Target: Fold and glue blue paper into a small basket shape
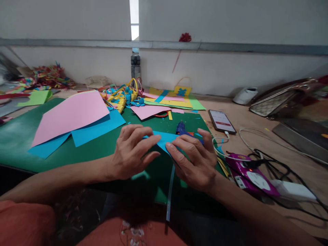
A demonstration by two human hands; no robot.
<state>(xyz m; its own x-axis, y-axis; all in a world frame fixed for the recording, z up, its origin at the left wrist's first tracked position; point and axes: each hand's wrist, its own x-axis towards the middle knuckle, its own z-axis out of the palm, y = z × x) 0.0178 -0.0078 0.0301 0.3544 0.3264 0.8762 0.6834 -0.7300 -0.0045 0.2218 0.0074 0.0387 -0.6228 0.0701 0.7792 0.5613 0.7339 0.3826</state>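
Observation:
A small piece of blue paper (pixel 166 139) is pinched between the thumb and fingers of my right hand (pixel 196 160). My left hand (pixel 134 150) is at the paper's left side, its index finger and thumb spread apart; the index fingertip is close to the paper's edge. Below my right hand hangs a thin translucent strip (pixel 170 194), whose upper end is hidden. Just behind my right fingers lies a blue tool with an orange part, which looks like a glue gun (pixel 181 128), partly covered by the hand.
Pink paper (pixel 74 114) and blue sheets (pixel 99 128) lie on the green mat (pixel 15 143). Behind are yellow and blue paper pieces (pixel 125 97) and red-handled scissors (pixel 162 115). To the right are a phone (pixel 222 121), a purple power strip (pixel 249 174), cables and a bag (pixel 274 97).

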